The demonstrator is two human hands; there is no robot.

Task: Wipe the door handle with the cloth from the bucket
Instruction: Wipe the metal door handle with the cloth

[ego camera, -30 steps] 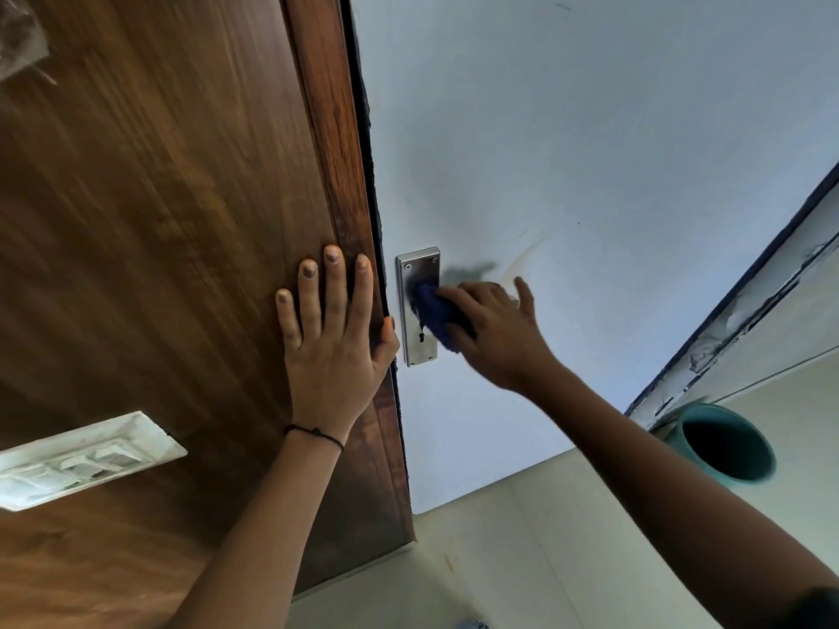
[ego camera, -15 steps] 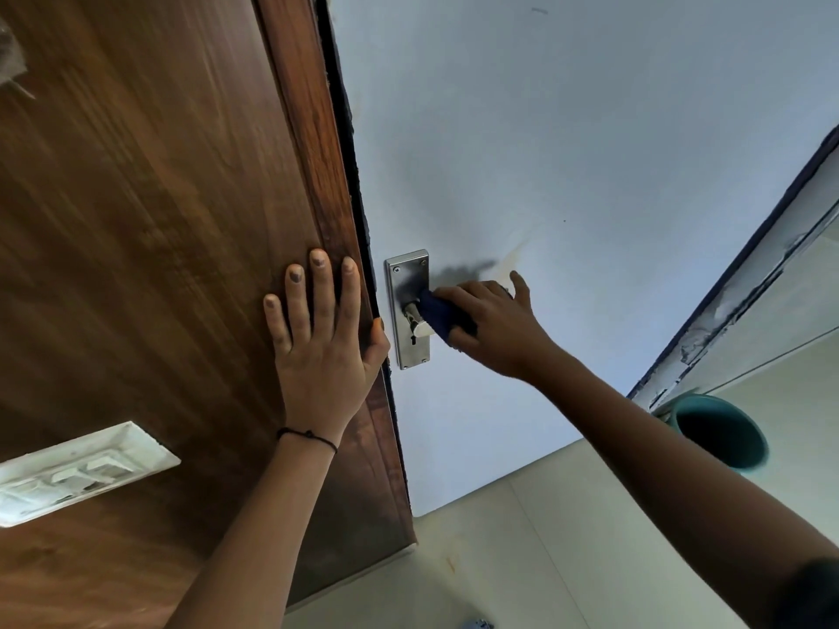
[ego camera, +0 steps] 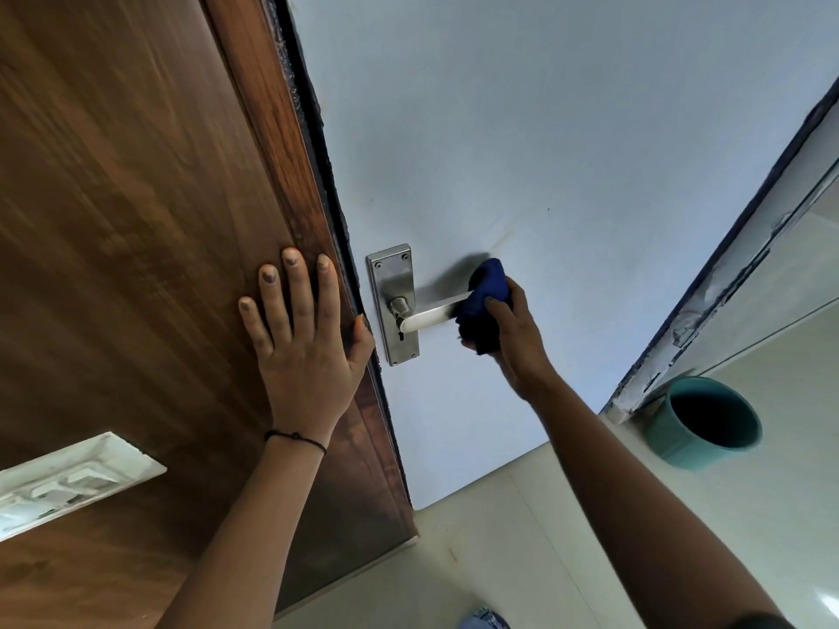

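Observation:
A silver lever door handle sticks out from its metal backplate on the pale blue door. My right hand grips a dark blue cloth, which wraps the handle's outer end. The lever's inner half and pivot show bare. My left hand lies flat with spread fingers on the brown wooden panel beside the door edge, holding nothing. A teal bucket stands on the floor at the lower right.
A white switch plate is fixed to the wooden panel at the lower left. Pale floor tiles lie below the door. A worn door frame runs diagonally at the right, next to the bucket.
My right hand has slid the cloth from the backplate end out to the lever's tip, baring the inner lever. My left hand stays flat on the wood.

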